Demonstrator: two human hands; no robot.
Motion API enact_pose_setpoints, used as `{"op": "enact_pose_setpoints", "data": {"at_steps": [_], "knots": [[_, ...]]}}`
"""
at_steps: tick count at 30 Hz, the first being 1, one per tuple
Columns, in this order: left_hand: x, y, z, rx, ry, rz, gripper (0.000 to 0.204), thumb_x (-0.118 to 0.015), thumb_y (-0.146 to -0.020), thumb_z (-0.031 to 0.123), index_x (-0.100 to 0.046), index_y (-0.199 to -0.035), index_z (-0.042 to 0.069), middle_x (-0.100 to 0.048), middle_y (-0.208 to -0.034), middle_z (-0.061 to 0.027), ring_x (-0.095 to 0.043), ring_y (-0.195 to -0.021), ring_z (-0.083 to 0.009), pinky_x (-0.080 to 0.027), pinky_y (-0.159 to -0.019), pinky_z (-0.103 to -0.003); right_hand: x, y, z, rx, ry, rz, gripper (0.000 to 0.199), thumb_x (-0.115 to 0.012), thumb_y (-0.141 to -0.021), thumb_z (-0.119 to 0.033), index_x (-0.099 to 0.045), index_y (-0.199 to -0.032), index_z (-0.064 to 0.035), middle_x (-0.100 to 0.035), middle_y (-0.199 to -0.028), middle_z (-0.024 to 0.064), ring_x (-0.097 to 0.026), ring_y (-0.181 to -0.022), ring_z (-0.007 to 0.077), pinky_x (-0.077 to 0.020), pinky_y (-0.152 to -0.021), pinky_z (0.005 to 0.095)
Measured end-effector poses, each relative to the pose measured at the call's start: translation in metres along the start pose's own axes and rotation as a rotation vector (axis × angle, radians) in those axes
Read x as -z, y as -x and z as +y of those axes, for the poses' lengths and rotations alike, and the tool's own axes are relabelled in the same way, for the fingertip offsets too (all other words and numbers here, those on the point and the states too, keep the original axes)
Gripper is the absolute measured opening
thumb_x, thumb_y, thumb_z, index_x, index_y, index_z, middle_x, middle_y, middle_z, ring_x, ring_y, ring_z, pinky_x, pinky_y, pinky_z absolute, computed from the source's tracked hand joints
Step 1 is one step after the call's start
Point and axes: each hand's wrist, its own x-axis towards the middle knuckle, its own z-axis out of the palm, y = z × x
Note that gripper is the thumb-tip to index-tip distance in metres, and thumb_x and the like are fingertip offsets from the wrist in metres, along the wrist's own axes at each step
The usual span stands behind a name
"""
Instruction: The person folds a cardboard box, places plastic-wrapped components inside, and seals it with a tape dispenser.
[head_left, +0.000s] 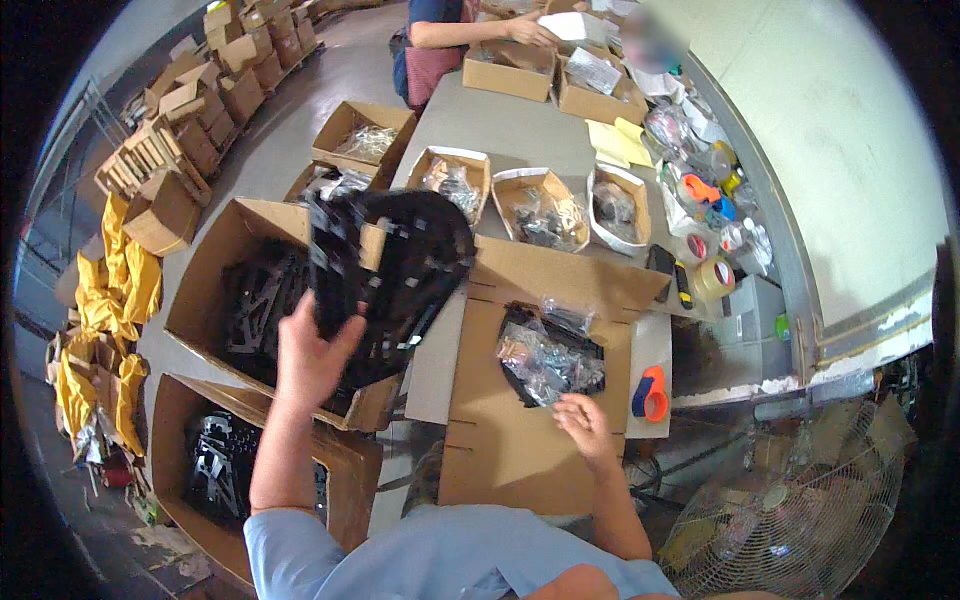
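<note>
Black slotted parts (400, 290) are hanging, blurred, left of centre in the head view, the left hand (318, 350) clamping its fingers on their lower left side; they are probably feeling stiff, light, best held by an edge. The right hand (588, 425) is hovering at clear bags (550, 352), centre-right, whether pinching one, impossible to tell. An open carton (203, 280) is standing at left, possibly obstructing.

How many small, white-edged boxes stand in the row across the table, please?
3: the left box, the middle box and the right box, which is nearest the yellow papers. None in this row appears hidden.
</note>
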Motion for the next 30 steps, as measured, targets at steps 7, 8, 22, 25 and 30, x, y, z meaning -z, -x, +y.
{"op": "enact_pose_setpoints", "data": {"at_steps": [7, 8, 22, 25, 30], "knots": [[-0.192, 0.057, -0.007, -0.707, -0.524, -0.374, 0.050, -0.056, -0.076, 0.008, -0.051, -0.126, 0.015, -0.044, -0.137, -0.0155, -0.044, -0.126, -0.0281, -0.025, -0.101, -0.061, 0.051, 0.005, 0.056, 0.200, 0.023, 0.339, 0.016, -0.058, -0.088, -0.007, -0.058, -0.103, -0.0029, -0.060, -0.087, 0.0026, -0.056, -0.075, 0.0106, -0.0463, -0.067, 0.0234], [-0.225, 0.066, -0.024, -0.787, -0.576, -0.393, 0.047, -0.050, -0.083, 0.012, -0.048, -0.129, 0.018, -0.039, -0.141, -0.0160, -0.040, -0.128, -0.0325, -0.026, -0.097, -0.066, 0.067, 0.013, 0.057, 0.142, -0.009, 0.435, 0.016, -0.058, -0.087, -0.008, -0.058, -0.102, -0.0032, -0.060, -0.086, 0.0024, -0.056, -0.075, 0.0105, -0.0458, -0.066, 0.0228], [-0.363, 0.154, -0.056, -0.437, -0.912, -0.881, 0.090, -0.072, -0.070, 0.046, -0.022, -0.144, 0.036, -0.007, -0.154, -0.0115, -0.007, -0.138, -0.0425, -0.022, -0.096, -0.073, 0.173, -0.094, 0.043, 0.309, 0.351, 0.416, 0.021, -0.062, -0.083, -0.011, -0.059, -0.100, 0.0008, -0.064, -0.093, 0.0128, -0.063, -0.087, 0.0230, -0.0487, -0.077, 0.0316], [-0.338, 0.196, -0.051, -0.566, -0.805, -0.982, 0.100, -0.073, -0.066, 0.052, -0.017, -0.147, 0.030, -0.008, -0.154, -0.0104, -0.009, -0.140, -0.0356, -0.020, -0.101, -0.068, 0.143, -0.165, -0.015, 0.430, 0.798, 0.341, 0.046, -0.064, -0.080, -0.017, -0.051, -0.121, -0.0033, -0.052, -0.122, 0.0195, -0.050, -0.114, 0.0353, -0.0410, -0.095, 0.0421], [-0.282, 0.300, -0.073, -0.605, -0.849, -1.455, 0.106, -0.074, -0.059, 0.056, -0.019, -0.146, 0.030, -0.007, -0.155, -0.0075, -0.009, -0.141, -0.0338, -0.019, -0.104, -0.067, 0.099, -0.237, -0.052, 0.334, 1.252, 0.243, 0.073, -0.064, -0.079, -0.025, -0.028, -0.142, -0.0134, -0.024, -0.149, 0.0083, -0.024, -0.136, 0.0336, -0.0257, -0.109, 0.0512]]}}
